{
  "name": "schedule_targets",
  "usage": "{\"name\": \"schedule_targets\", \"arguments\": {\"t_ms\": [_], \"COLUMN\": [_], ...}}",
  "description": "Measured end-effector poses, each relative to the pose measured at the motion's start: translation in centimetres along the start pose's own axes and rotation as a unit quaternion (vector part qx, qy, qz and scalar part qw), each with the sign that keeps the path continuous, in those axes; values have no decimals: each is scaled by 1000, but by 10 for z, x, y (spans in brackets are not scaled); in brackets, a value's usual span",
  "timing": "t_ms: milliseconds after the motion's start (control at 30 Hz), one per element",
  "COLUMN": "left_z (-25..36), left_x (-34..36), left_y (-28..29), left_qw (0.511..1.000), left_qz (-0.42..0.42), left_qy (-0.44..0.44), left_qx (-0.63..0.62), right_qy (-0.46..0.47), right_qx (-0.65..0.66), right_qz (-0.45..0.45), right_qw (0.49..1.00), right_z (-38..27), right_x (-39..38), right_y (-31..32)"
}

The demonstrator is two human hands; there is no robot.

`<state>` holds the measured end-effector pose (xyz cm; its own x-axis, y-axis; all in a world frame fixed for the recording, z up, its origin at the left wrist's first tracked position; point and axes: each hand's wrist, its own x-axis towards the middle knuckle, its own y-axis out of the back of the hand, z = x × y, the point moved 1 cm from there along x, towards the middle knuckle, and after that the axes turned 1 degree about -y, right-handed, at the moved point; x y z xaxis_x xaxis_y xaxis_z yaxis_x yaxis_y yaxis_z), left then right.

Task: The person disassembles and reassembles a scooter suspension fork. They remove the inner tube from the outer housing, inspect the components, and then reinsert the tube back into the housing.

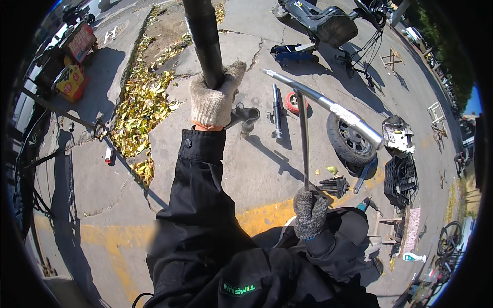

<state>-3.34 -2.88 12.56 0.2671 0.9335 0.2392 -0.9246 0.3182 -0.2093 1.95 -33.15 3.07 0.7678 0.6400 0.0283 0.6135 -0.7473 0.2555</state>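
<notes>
My left hand (215,95), in a cream knit glove, is closed around a long black metal tube (203,36) held upright; a curved metal fitting with a ring (245,115) shows below it. My right hand (310,213), in a grey knit glove, grips a slim metal rod (305,159). A silver bar with a knurled section (349,118) crosses the rod's top at a slant. On the pavement beyond lie a black-and-silver tubular part (277,115), a small red wheel (292,105) and a scooter wheel with a tyre (341,143). Dark tools (334,187) lie near my right hand.
A partly dismantled scooter (328,28) is at the back. Along the right are removed panels (400,179), a drill (365,204), a spray bottle (413,256) and small stools (390,61). A leaf-strewn edge (136,118) and a red-yellow container (72,82) are to the left.
</notes>
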Motion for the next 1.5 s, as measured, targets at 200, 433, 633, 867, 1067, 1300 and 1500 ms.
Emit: {"name": "schedule_targets", "arguments": {"t_ms": [200,433,633,867,1067,1300,1500], "left_z": [-5,-10,-4,1,5,3,7], "left_x": [1,-2,-9,-18,-16,-18,-17], "left_y": [-9,-15,-20,-29,-33,-35,-41], "left_qw": [999,998,1000,999,998,995,996], "left_qz": [5,4,-12,-28,-36,-66,-64], "left_qy": [-29,-54,-19,-8,-25,-17,-29], "left_qx": [-22,41,11,24,33,74,58], "right_qy": [31,63,-47,42,-16,-87,86], "right_qx": [-100,-232,201,-141,-108,122,-334], "right_qz": [7,-78,-14,20,9,-10,-64], "right_qw": [994,968,978,989,994,989,937], "right_z": [7,14,1,-5,-20,-12,2], "right_x": [3,1,-3,-6,-3,-8,-13], "right_y": [8,16,30,26,24,42,47]}}
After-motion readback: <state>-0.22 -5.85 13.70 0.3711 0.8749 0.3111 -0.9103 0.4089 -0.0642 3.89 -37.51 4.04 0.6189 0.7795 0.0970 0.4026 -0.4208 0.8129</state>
